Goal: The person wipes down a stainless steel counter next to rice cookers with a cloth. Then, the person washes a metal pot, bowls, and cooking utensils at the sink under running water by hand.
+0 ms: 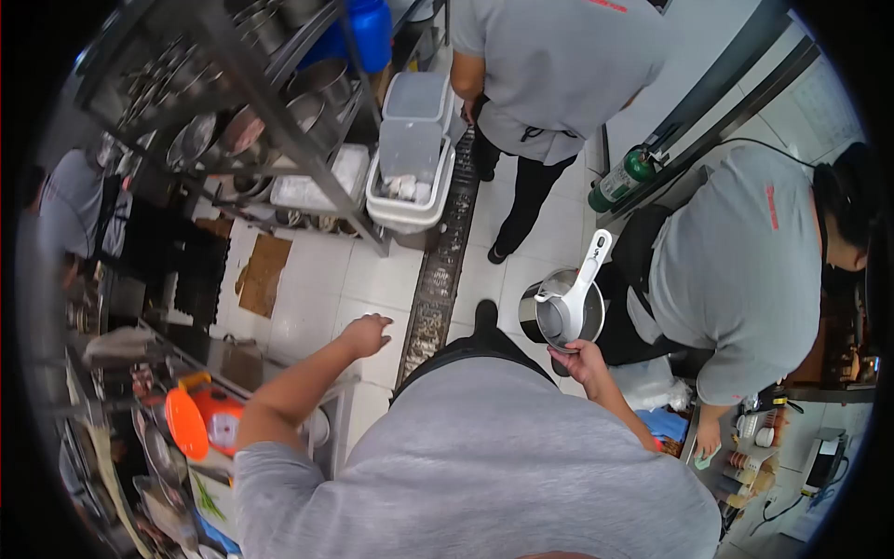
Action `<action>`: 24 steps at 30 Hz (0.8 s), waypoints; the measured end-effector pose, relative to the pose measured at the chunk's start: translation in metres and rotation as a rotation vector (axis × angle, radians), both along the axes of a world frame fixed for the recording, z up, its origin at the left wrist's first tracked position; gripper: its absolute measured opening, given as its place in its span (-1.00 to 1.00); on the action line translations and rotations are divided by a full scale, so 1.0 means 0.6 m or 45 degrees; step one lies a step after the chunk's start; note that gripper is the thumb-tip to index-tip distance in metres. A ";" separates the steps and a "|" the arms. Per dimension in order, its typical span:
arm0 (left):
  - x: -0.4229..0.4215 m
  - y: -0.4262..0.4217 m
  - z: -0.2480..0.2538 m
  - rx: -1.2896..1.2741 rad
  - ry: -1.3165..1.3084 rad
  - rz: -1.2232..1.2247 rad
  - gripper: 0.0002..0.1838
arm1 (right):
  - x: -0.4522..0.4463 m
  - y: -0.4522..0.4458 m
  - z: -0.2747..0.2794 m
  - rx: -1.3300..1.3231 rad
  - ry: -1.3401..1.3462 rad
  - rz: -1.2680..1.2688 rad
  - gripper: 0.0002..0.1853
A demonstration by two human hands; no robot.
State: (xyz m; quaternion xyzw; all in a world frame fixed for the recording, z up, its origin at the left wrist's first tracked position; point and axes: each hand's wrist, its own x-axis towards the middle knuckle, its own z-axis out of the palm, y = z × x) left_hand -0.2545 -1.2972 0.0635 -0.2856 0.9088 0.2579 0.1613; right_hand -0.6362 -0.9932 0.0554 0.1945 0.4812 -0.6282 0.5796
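My right hand grips the near rim of a round metal pot, held out in front of me on the right. A white long-handled utensil rests in the pot, its handle sticking up past the far rim. The utensil's round end looks like a strainer, though its details are small. My left hand hangs in the air over the tiled floor on the left, fingers loosely apart, with nothing in it.
A metal shelf of pans stands at left, beside a white lidded bin. A floor grate runs forward. One co-worker walks ahead; another bends at my right. A green gas cylinder stands by the wall.
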 end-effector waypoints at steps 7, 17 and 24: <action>-0.171 -0.184 0.034 0.249 0.136 0.094 -0.65 | -0.155 -0.178 -0.040 -0.090 0.000 -0.077 -0.49; -0.164 -0.244 -0.310 0.399 -0.291 0.641 -0.51 | -0.374 -0.448 -0.080 -0.052 -0.116 -0.124 -0.49; -0.571 -0.551 -0.083 0.474 -0.083 0.499 -0.59 | -0.524 -0.582 -0.044 0.007 -0.110 -0.314 -0.50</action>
